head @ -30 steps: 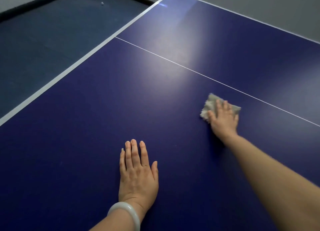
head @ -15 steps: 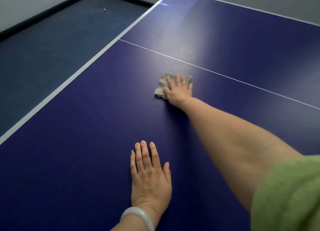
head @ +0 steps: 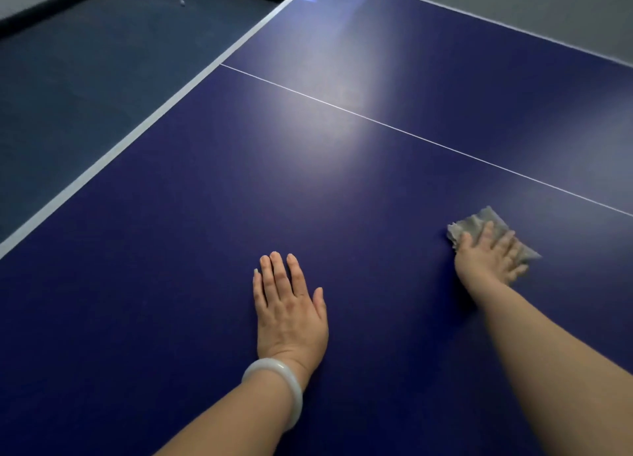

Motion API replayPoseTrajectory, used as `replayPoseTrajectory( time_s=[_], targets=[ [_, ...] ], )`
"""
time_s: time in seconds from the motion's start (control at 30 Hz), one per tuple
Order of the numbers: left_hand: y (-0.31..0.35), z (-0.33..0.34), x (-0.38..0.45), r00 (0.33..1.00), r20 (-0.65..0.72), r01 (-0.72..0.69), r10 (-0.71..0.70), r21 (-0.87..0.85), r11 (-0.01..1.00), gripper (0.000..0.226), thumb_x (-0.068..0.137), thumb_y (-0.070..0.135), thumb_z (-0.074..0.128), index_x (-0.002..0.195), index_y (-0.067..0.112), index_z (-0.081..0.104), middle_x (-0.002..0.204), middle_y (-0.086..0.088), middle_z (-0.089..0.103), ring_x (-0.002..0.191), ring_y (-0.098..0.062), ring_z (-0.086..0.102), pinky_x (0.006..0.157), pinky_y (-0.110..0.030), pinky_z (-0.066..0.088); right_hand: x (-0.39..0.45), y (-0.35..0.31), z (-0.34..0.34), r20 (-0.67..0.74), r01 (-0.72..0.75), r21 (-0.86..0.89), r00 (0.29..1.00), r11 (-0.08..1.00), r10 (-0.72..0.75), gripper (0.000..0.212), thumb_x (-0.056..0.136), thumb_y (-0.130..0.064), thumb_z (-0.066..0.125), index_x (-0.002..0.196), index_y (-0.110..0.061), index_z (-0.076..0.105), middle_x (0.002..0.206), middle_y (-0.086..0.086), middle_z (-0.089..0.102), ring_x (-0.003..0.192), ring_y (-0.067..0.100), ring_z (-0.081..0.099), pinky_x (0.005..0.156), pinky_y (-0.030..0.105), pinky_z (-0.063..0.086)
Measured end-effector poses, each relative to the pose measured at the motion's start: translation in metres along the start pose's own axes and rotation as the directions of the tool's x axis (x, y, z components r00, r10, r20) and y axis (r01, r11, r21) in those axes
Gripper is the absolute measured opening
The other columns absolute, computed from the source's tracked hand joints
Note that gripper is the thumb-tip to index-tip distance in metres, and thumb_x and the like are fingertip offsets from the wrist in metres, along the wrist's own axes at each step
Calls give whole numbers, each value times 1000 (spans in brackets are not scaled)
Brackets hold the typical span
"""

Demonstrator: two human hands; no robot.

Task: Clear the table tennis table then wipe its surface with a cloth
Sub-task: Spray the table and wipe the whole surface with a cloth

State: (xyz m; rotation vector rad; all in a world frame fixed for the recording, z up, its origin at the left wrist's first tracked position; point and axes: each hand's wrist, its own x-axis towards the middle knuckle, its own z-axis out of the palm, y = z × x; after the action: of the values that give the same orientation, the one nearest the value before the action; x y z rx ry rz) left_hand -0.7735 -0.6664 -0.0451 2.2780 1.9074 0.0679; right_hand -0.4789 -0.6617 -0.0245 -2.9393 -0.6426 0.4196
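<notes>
1. The table (head: pixel 205 284) is dark blue with a white border stripe along its left edge and a thin white line (head: pixel 411 133) running across the top from left to lower right.
2. The left hand (head: pixel 291 311) lies flat on the table near the bottom middle, palm down, fingers straight and close together, thumb out to the side. It's holding nothing, just resting there. There's a pale bangle (head: pixel 277 387) on that wrist.
3. The right hand (head: pixel 489 257) is off to the right, well apart from the left one, palm down on a crumpled grey cloth (head: pixel 479 224). The fingers are spread out and pretty much straight, pressing the cloth to the table rather than gripping it. It's a bit blurry there.
4. The cloth sits on the table just this side of the thin white line, sticking out from under the fingers on the far side and to the right.
5. There's a bright patch of light glare on the table up the middle.
6. The floor (head: pixel 85 78) to the left is darker blue-grey, with one tiny pale speck (head: pixel 182 2) near the top that's too small to make out.
</notes>
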Motion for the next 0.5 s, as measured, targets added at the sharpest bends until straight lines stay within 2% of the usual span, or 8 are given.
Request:
replayPoseTrajectory(
  time_s=[0.03,0.07,0.17,0.23,0.33,0.4,0.47,0.5],
  targets=[
    [0,0,0,1000,12,1,-1,1,1000,71,93,44,19,145,-1,36,151,-25,33,143,-38,26,117,-51,18,-13,-4,6,-18,-23,8,1000,1000,23,63,101,-52,20,156,-27,5,163,7,-8,149,27,-10,117,52,-9],
    [-1,-2,0,1000,22,-2,2,-3,1000,71,93,44,19,146,0,36,151,-25,33,144,-38,25,117,-50,17,-27,-13,15,-24,16,5,1000,1000,-16,62,101,-51,21,156,-27,4,163,8,-8,149,27,-10,117,52,-10],
    [-1,-4,0,999,42,9,-8,-28,1000,68,95,43,20,147,2,33,153,-23,31,145,-36,23,118,-48,14,-69,-48,40,43,281,-6,959,960,-281,63,101,-51,22,155,-29,-4,162,5,-15,148,23,-16,115,48,-16],
    [-3,-10,-1,998,60,13,-8,-83,996,69,95,45,18,149,5,31,155,-20,27,146,-34,19,120,-46,13,-86,-56,44,91,347,14,933,938,-347,63,101,-51,23,154,-32,-5,161,3,-18,148,21,-19,115,46,-17],
    [-19,-22,-2,994,61,-72,91,-271,960,61,101,44,24,154,15,16,162,-10,4,150,-25,-3,122,-35,-1,-85,-53,37,162,356,62,918,933,-361,58,103,-48,23,155,-34,0,162,0,-17,148,19,-19,116,46,-15],
    [-39,-32,-14,987,85,-97,137,-360,928,65,101,45,33,155,21,5,162,-3,-10,148,-18,-16,118,-28,-10,-85,-52,30,214,342,95,910,935,-354,56,103,-47,21,155,-34,3,162,-2,-17,148,18,-19,116,46,-15],
    [-66,-37,-37,988,105,-77,113,-305,949,80,96,60,32,154,22,-8,159,-2,-24,144,-16,-29,117,-29,-16,-88,-59,27,227,297,138,919,945,-322,57,103,-48,22,155,-34,4,162,-1,-17,148,18,-19,116,47,-16],
    [-78,-36,-48,985,132,-69,108,-265,962,90,89,73,25,153,22,-15,157,-2,-31,140,-16,-36,117,-30,-19,-91,-66,27,232,277,159,922,948,-309,58,103,-50,22,155,-34,4,162,0,-17,147,18,-19,116,47,-16]
  ],
)
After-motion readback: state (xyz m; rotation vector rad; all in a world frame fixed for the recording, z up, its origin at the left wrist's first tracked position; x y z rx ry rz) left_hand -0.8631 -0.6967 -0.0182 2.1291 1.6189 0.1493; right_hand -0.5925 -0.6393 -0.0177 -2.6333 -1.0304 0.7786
